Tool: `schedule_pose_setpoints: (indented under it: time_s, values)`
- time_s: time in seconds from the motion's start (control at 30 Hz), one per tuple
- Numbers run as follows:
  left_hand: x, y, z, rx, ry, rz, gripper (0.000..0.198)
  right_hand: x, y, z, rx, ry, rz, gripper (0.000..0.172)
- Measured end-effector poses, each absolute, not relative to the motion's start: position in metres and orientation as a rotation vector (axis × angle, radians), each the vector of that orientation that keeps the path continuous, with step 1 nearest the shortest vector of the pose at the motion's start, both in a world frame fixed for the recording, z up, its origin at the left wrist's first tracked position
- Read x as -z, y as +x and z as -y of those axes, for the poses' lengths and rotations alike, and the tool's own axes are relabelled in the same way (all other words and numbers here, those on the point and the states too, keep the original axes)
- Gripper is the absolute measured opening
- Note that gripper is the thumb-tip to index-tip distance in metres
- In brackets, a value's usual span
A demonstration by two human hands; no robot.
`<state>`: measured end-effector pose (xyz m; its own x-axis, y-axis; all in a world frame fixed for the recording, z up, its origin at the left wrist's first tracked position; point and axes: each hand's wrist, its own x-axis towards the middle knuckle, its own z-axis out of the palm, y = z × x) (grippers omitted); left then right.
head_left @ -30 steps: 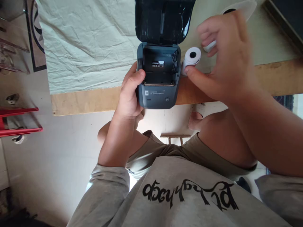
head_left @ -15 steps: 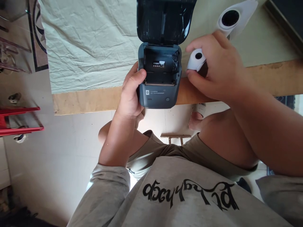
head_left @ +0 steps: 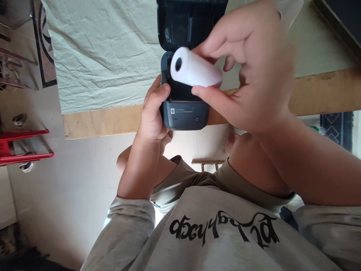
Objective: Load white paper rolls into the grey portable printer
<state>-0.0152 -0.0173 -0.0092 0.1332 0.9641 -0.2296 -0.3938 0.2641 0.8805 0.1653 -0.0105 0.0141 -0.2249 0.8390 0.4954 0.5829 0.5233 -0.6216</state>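
Observation:
My left hand [head_left: 153, 113] grips the left side of a small dark grey printer [head_left: 184, 114] that stands at the table's near edge with its lid [head_left: 183, 24] swung open. My right hand [head_left: 254, 71] pinches a white paper roll [head_left: 194, 71] between thumb and fingers. The roll hangs level just above the printer's open compartment, its dark core hole turned to the left. The compartment itself is mostly hidden behind the roll and my right hand.
A pale green cloth [head_left: 104, 52] covers most of the wooden table [head_left: 98, 122]. A dark object [head_left: 338, 22] sits at the table's far right corner. A red rack [head_left: 25, 145] stands at the left on the tiled floor. My knees are under the table edge.
My right hand picked the paper roll up from the table beside the printer and carried it left, over the open compartment. My left hand stayed on the printer.

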Motion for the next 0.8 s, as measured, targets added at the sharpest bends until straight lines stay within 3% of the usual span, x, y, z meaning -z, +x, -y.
schedule_pose_setpoints:
  time_s: [0.13,0.4,0.53,0.63,0.7,0.8]
  values:
    - [0.009,-0.014,0.017,-1.163,0.823,-0.905,0.023,-0.017,0.150,0.004,-0.248,-1.320,2.020,0.022]
    - [0.010,-0.018,0.019,-1.153,0.864,-0.849,0.022,-0.013,0.149,0.000,-0.254,-1.280,2.104,0.017]
    - [0.015,-0.020,0.017,-1.173,0.941,-0.777,0.031,-0.006,0.154,0.012,-0.146,-0.977,2.163,0.011]
    - [0.022,-0.024,0.013,-1.172,1.014,-0.754,0.050,0.000,0.159,0.016,-0.159,-0.823,2.195,0.007]
    - [0.025,-0.025,0.011,-1.141,1.046,-0.778,0.059,0.002,0.164,0.016,-0.217,-0.755,2.145,0.011]
    - [0.023,-0.026,0.013,-1.118,1.019,-0.819,0.058,0.000,0.170,0.014,-0.399,-0.862,1.875,0.017]
